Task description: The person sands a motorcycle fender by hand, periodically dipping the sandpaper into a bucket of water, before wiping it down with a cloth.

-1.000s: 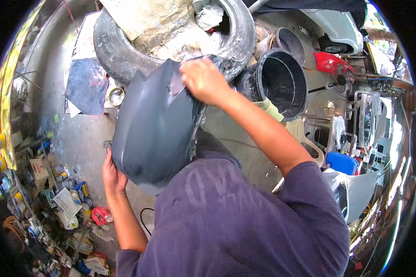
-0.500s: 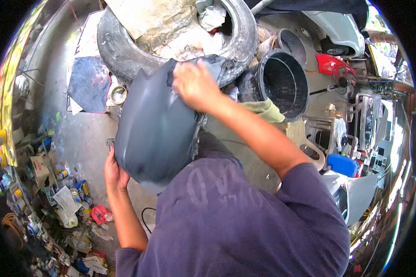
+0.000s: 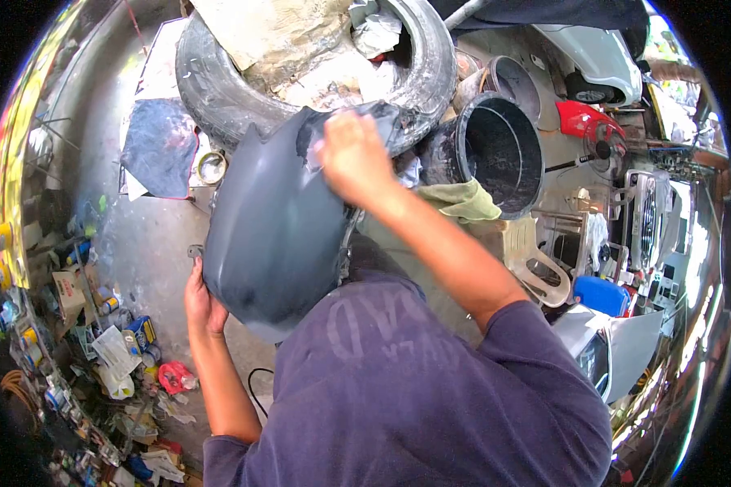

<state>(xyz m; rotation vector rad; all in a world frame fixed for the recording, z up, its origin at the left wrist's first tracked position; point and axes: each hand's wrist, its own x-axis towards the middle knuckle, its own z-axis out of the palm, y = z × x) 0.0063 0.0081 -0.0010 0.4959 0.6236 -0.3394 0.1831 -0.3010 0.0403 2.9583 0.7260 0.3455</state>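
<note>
A large curved dark grey panel [image 3: 268, 219] rests with its upper end against a worn tyre [image 3: 207, 89]. My left hand [image 3: 205, 304] grips the panel's lower left edge, with the thumb along the rim. Near the upper right end of the panel, my right hand [image 3: 356, 158] is closed and pressed to the surface, over a thin pale sheet that shows a little beside the fingers. The fingers are slightly blurred. Patches on the panel by this hand look darker, and its surface is smooth elsewhere.
Right of the tyre stands a black bucket [image 3: 503, 154] with a green cloth [image 3: 463, 200] at its rim. A small round tin [image 3: 211, 168] and a dark sheet [image 3: 161, 146] lie left. Beyond are a plastic chair [image 3: 528, 260], a blue container [image 3: 601, 295] and littered cans and papers.
My right hand has moved slightly right and down along the panel, showing more of the dark patch. My left hand keeps its grip at the edge.
</note>
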